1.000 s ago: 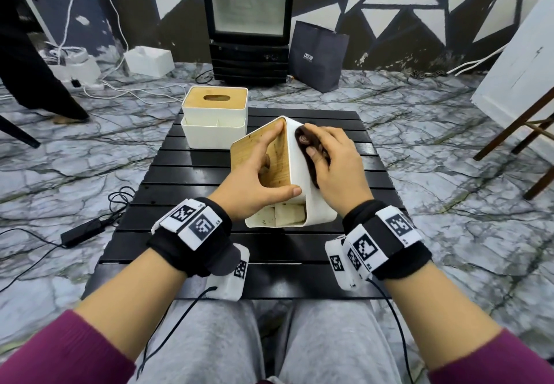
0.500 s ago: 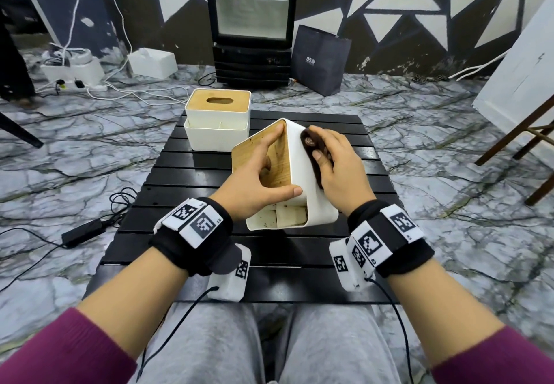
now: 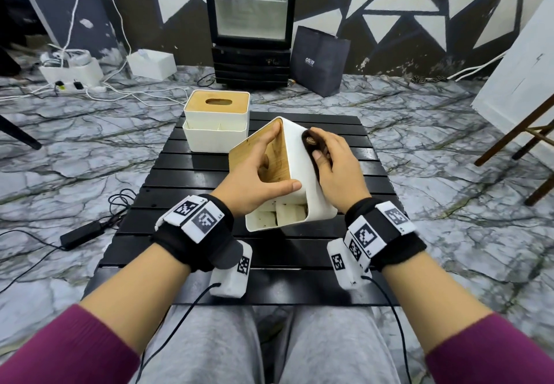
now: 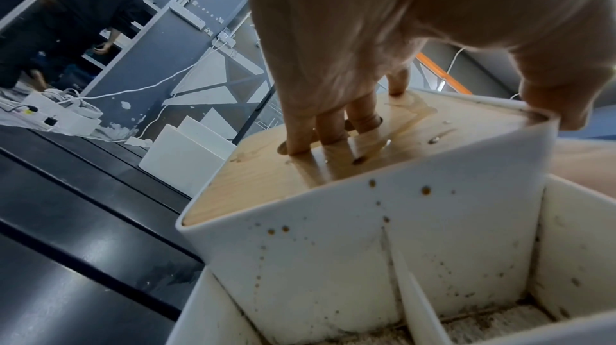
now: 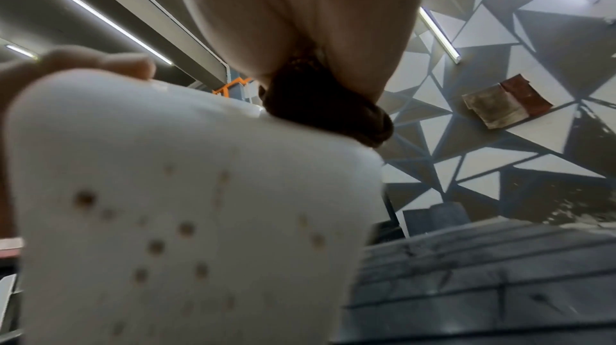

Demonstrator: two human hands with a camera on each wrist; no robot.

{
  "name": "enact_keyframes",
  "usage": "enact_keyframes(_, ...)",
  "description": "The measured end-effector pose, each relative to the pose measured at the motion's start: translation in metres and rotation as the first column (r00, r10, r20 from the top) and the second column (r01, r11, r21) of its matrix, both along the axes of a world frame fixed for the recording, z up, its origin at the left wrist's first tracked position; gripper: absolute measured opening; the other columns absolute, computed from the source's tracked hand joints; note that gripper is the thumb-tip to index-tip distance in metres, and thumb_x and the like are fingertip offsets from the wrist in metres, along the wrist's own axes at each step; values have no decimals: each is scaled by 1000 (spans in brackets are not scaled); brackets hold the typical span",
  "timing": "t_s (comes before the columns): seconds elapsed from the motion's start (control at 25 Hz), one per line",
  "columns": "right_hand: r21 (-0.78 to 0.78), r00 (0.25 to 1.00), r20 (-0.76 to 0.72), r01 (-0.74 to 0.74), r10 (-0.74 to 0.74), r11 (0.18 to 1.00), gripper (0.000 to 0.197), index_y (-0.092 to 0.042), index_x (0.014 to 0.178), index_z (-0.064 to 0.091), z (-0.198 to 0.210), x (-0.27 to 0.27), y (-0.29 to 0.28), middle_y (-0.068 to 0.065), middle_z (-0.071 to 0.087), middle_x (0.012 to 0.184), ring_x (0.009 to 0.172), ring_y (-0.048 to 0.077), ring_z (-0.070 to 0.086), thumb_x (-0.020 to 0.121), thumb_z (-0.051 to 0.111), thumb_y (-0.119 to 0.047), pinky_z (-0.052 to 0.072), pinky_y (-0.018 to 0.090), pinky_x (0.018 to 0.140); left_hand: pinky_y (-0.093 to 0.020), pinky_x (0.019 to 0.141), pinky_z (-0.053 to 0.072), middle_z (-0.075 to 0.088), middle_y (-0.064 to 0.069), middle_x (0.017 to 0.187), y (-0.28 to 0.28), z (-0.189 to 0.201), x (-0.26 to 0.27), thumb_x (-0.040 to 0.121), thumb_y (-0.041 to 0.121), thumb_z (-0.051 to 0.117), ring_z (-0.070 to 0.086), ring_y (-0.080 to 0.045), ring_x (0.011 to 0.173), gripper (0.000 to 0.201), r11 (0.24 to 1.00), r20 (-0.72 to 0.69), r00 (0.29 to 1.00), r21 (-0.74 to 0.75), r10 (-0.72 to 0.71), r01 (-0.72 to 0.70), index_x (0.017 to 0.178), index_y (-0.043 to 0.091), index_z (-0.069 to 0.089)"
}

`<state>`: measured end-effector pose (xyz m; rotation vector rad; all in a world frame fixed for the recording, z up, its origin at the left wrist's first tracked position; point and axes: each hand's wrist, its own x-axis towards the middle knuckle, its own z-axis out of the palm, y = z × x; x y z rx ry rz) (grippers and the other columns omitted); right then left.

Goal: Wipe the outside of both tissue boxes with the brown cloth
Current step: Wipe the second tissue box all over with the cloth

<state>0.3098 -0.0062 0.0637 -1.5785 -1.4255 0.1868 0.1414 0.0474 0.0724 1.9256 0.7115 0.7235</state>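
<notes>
A white tissue box (image 3: 295, 155) with a bamboo lid stands tilted on one edge at the middle of the black slatted table (image 3: 269, 260). My left hand (image 3: 263, 167) grips it, several fingers (image 4: 330, 124) in the lid's slot and the thumb hooked over the near white edge. My right hand (image 3: 329, 155) holds the bunched brown cloth (image 3: 310, 145) against the box's right white side, near its top. In the right wrist view the cloth (image 5: 320, 106) sits on the speckled white wall (image 5: 186, 206). The other tissue box (image 3: 215, 125) stands upright at the table's back left.
The box's open compartments (image 4: 466, 285) facing me are spotted with brown marks. Cables and a power brick (image 3: 81, 233) lie on the marbled floor to the left. Beyond the table stand a glass-door fridge (image 3: 250, 24) and a dark bag (image 3: 320, 60); wooden chair legs (image 3: 518, 149) are at the right.
My right hand has shifted the cloth slightly along the box's right side. The left hand keeps the same grip, and the box stays tilted in place.
</notes>
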Motion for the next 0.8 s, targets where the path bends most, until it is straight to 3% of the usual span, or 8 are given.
enact_keyframes(0.12, -24, 1000, -10, 23, -23, 999, 37, -12, 126, 48, -16, -1, -11, 9, 50, 126, 118, 21, 45, 90, 45, -4, 30, 20, 100, -5, 76, 42, 46, -4, 124, 5, -2, -2, 76, 18, 76, 53, -9, 89, 97, 997, 28, 999, -67, 25, -23, 146, 37, 11)
enact_keyframes(0.28, -17, 999, -41, 20, -21, 1000, 36, -13, 125, 48, -26, -8, -27, 6, 50, 127, 119, 22, 44, 90, 45, -5, 35, 38, 105, -7, 78, 45, 52, -9, 122, 7, -2, -7, 71, 30, 76, 56, -11, 99, 101, 992, 41, 998, -119, 42, -37, 144, 44, 9)
enact_keyframes(0.48, 57, 999, 10, -47, 47, 997, 39, -11, 125, 49, -24, -25, -37, 5, 52, 124, 118, 20, 46, 87, 42, -14, 34, 31, 105, -5, 82, 45, 47, -9, 131, 5, -2, -6, 75, 24, 76, 55, -13, 109, 99, 992, 49, 998, -126, 35, -29, 145, 42, 8)
enact_keyframes(0.68, 33, 999, -53, 11, -10, 999, 40, -14, 125, 50, -29, -16, -40, 3, 53, 123, 117, 20, 47, 86, 40, -19, 38, 40, 103, -2, 77, 44, 48, -10, 129, 7, -1, -4, 77, 19, 72, 55, -8, 104, 96, 991, 53, 998, -135, 26, -19, 146, 39, 8)
enact_keyframes(0.8, 71, 999, -33, -30, 32, 997, 39, -12, 125, 50, -23, -29, -42, 4, 53, 123, 118, 20, 47, 86, 41, -17, 36, 36, 105, -3, 80, 42, 41, -12, 140, 8, -1, -1, 75, 21, 73, 54, -14, 110, 97, 996, 50, 999, -94, -4, 8, 147, 34, 9)
